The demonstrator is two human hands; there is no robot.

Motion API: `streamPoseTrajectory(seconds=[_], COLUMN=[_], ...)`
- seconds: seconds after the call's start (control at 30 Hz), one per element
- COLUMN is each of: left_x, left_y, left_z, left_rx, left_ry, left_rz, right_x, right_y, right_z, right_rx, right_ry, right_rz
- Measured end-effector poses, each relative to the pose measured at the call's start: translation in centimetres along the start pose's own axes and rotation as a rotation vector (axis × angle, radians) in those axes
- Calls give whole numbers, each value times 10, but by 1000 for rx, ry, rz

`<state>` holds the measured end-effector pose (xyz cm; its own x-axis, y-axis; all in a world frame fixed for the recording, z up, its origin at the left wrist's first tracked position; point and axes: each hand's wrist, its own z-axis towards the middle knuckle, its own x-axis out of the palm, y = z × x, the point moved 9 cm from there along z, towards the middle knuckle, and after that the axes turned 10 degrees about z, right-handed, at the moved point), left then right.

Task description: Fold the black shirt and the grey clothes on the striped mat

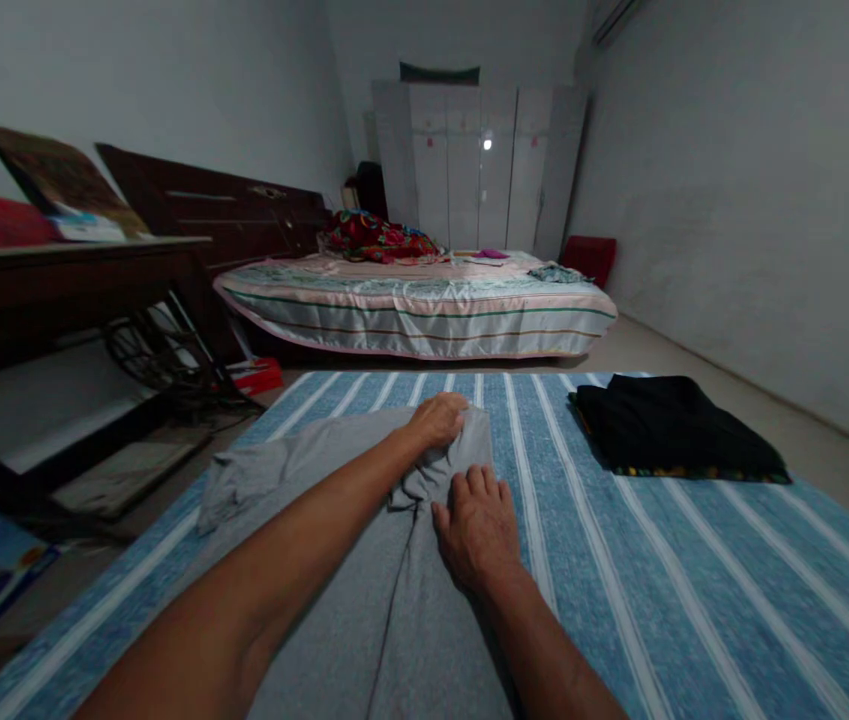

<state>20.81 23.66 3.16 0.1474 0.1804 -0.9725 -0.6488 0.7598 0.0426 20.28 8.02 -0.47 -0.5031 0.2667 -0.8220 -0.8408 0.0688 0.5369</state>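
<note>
A grey garment (326, 560) lies spread on the blue-and-white striped cover, with a dark seam running down its middle and wrinkles bunched near its far end. My left hand (439, 418) is closed on the cloth at the far edge, its fingers curled and partly hidden. Nearer to me, my right hand (480, 520) rests on the right side of the garment, fingers stretched out and thumb apart. Whether the garment is a shirt or trousers I cannot tell. To the right sits a folded black cloth (675, 425) with a patterned edge.
The striped cover (694, 600) spreads under everything. Beyond it stands a bed (424, 310) with a red floral blanket (379, 238). A sewing-machine table (71, 262) is on the left, a red box (255, 376) on the floor, and a wardrobe (461, 170) at the back.
</note>
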Motion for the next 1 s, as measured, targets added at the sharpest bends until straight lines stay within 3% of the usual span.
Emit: streamPoseTrajectory(seconds=[0.13,0.27,0.43,0.7,0.9,1.0], left_x=[-14,-16,-8,2,3,2], left_y=[34,52,59,57,57,60], left_z=[-30,-68,-103,-124,-126,-127], left_rx=[-144,-256,-407,-501,-495,-518], left_ry=[24,16,-56,-154,-178,-181], left_rz=[25,21,-27,-131,-151,-145], right_x=[1,2,8,12,-15,-13], right_y=[0,-1,-3,-9,-17,-19], right_z=[-1,-3,-3,-1,52,85], right_rx=[-13,-20,-49,-86,-119,-166], right_ry=[-20,-14,1,-19,-108,-103], right_rz=[-10,-39,-95,-172,-77,-61])
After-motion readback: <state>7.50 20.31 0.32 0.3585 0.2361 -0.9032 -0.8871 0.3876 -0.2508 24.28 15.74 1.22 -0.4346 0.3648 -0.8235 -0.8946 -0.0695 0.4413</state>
